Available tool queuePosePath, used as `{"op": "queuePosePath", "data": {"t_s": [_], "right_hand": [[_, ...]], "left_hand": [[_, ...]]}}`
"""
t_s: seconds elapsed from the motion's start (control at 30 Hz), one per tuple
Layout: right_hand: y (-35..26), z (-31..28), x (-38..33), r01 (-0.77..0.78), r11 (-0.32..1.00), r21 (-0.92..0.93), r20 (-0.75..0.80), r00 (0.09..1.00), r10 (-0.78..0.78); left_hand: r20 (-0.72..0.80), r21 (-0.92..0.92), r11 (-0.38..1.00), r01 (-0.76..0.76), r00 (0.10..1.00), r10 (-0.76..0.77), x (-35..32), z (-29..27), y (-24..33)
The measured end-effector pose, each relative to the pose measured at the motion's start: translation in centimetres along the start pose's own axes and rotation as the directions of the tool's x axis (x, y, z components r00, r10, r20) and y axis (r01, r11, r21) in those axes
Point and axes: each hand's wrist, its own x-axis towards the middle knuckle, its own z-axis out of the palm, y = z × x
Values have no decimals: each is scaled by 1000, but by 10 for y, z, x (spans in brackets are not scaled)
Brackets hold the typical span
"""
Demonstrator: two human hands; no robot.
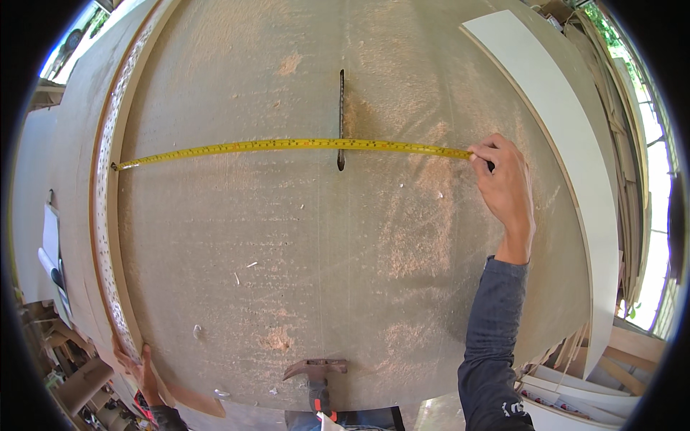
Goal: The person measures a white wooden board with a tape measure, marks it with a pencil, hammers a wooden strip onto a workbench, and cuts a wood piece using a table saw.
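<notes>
You stand over a broad grey counter (302, 287), its matte top dusted with patches of pale sawdust and cut by one dark slot (341, 118) near the middle. One yellow tape measure (287, 146) lies stretched flat across it, passing over the slot. Your right hand (505, 183) pinches the tape's right end. Your left hand (144, 373) grips a perforated wooden strip (109, 215) at the counter's left edge, fingers curled. One hammer (316, 373) rests at the near edge. One white board (568, 144) lies to the right.
</notes>
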Motion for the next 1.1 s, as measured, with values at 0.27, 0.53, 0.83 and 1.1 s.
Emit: {"op": "queuePosePath", "data": {"t_s": [0.27, 0.53, 0.83, 1.1], "right_hand": [[1, 2, 0, 1, 1000, -8, 1, 1000, -1], [3, 4, 1, 7, 1000, -14, -3, 1000, -7], [1, 5, 1, -21, 1000, -1, -8, 1000, 21], [-2, 2, 0, -34, 999, 4, 5, 999, 34]], "left_hand": [[5, -23, 1000, -15, 1000, 15, 0, 0, -4], [-2, -7, 1000, 19, 1000, -19, -1, 1, 7], [-8, 77, 996, 44, 999, -44, -1, 0, 4], [-5, 80, 996, 32, 999, -32, 0, -1, 4]]}}
